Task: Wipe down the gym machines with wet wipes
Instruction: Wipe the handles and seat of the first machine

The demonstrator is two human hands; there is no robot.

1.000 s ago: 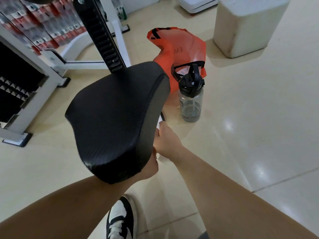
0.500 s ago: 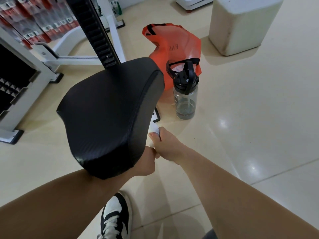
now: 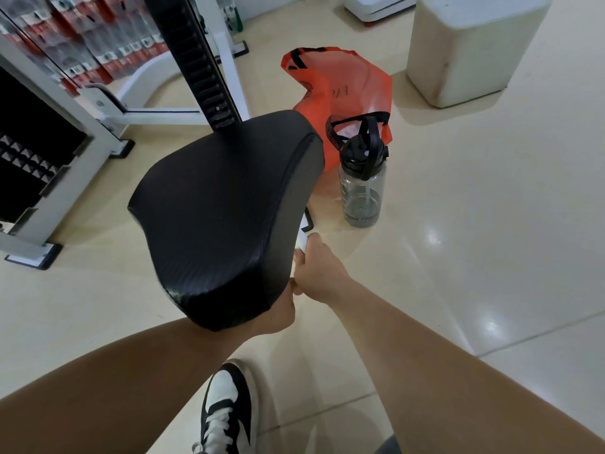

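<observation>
A black padded machine seat [image 3: 226, 208] fills the middle of the view, on a white frame with a black toothed post [image 3: 193, 60]. My right hand [image 3: 319, 271] is closed around a white wet wipe [image 3: 302, 239] and presses it on the white bar under the seat's right edge. My left hand [image 3: 278, 311] reaches under the seat's front corner; its fingers are hidden by the pad, so what it grips cannot be made out.
A clear water bottle with a black lid [image 3: 361, 185] stands on the tiled floor right of the seat, with an orange bag [image 3: 343, 90] behind it. A white block [image 3: 468, 50] sits far right. White machine frame [image 3: 55, 191] at left. My shoe [image 3: 226, 411] below.
My right hand with the wipe has slid a little along the bar beneath the seat. My left hand stays under the seat's front corner.
</observation>
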